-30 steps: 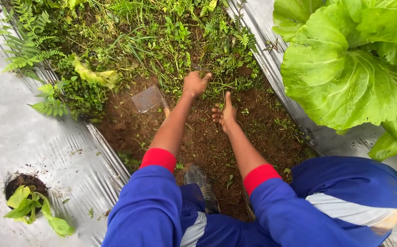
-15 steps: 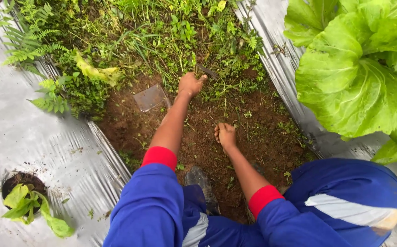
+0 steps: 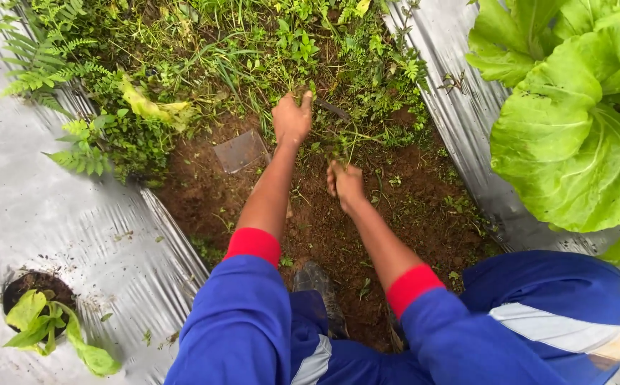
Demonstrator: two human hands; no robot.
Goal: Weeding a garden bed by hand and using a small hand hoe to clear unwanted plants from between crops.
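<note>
Big leafy plant cut off at right edge; right hand fingers hidden, curled into weeds.

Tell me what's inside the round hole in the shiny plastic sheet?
A small green seedling grows from dark soil in the hole in the silver sheet. Its roots are buried, so unseen.
</note>
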